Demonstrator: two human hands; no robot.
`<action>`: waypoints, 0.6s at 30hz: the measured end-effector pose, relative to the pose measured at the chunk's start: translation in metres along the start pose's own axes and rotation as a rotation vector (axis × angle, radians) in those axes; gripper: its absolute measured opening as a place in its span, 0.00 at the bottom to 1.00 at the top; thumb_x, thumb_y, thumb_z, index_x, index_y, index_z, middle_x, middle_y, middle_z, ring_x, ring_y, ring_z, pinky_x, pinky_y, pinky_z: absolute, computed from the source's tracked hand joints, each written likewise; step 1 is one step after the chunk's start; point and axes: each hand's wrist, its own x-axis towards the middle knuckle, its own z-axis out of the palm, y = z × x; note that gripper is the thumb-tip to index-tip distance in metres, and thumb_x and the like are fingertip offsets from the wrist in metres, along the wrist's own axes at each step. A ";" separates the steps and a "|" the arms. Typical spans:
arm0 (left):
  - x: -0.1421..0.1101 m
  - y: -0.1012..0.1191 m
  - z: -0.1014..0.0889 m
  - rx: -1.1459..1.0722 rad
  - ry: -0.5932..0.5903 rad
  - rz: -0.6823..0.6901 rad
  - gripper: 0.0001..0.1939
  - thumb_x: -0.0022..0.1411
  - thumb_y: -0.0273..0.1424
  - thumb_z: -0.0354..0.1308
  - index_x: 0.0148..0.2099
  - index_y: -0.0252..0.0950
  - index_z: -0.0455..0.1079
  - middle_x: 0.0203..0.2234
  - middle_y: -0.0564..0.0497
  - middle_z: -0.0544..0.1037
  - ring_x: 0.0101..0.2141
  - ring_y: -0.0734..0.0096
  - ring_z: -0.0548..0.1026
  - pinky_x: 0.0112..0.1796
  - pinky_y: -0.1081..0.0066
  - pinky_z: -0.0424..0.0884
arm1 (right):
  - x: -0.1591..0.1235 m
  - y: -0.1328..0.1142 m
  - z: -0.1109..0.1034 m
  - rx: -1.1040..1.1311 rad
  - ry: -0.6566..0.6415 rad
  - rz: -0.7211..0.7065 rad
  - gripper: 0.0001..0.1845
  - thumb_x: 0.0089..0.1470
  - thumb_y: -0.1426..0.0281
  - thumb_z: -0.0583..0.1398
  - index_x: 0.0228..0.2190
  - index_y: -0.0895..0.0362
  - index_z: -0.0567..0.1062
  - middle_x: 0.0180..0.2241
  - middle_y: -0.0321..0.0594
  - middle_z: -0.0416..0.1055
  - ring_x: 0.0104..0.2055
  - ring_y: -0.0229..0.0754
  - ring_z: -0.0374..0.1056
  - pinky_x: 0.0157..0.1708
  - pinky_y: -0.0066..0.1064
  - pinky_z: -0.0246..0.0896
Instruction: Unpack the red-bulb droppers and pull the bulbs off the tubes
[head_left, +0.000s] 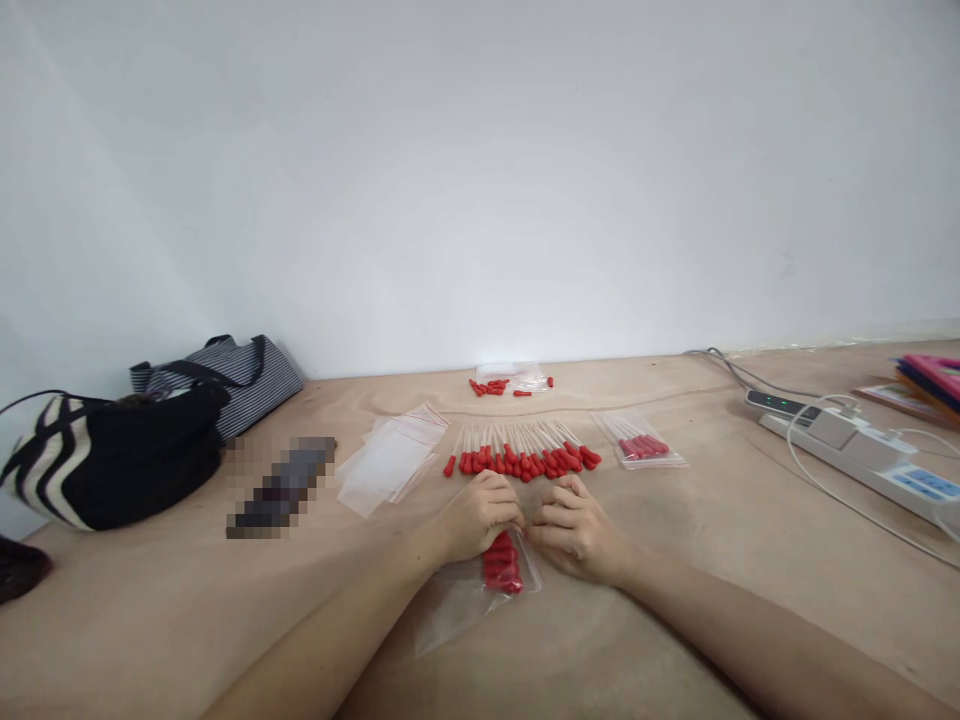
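My left hand [474,518] and my right hand [574,530] lie side by side on the wooden table [675,600], fingers curled and pinching the top edge of a clear plastic bag [480,595] that holds a bundle of red-tipped droppers [502,565]. Just beyond my knuckles a row of several loose droppers [525,450] with red bulbs lies on the table. To the right of that row rests a filled bag of droppers [641,443]. A stack of empty clear bags [390,458] sits to the left.
Loose red bulbs [491,386] and a small bag lie near the wall. Two handbags, one striped [232,380] and one black and white [112,455], stand at left. A white power strip [855,445] with cables and colourful booklets [930,380] lie at right.
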 end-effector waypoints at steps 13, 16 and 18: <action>-0.004 -0.004 0.000 -0.033 0.041 -0.056 0.16 0.62 0.25 0.42 0.29 0.36 0.69 0.28 0.50 0.74 0.33 0.73 0.67 0.37 0.70 0.60 | -0.002 0.005 0.000 -0.047 0.035 -0.036 0.08 0.51 0.75 0.54 0.27 0.52 0.71 0.24 0.32 0.67 0.30 0.34 0.57 0.36 0.34 0.47; -0.004 -0.004 0.001 -0.043 0.038 -0.052 0.15 0.62 0.25 0.42 0.30 0.36 0.69 0.28 0.50 0.74 0.33 0.73 0.67 0.37 0.70 0.60 | -0.003 0.005 0.000 -0.066 0.033 -0.058 0.07 0.51 0.75 0.55 0.26 0.52 0.71 0.24 0.31 0.67 0.30 0.34 0.58 0.37 0.34 0.47; -0.004 -0.004 0.001 -0.047 0.049 -0.043 0.15 0.62 0.25 0.42 0.30 0.36 0.69 0.27 0.51 0.75 0.33 0.73 0.66 0.37 0.70 0.60 | -0.002 0.004 0.000 -0.066 0.038 -0.060 0.08 0.51 0.75 0.55 0.24 0.53 0.70 0.24 0.31 0.68 0.30 0.34 0.58 0.36 0.34 0.47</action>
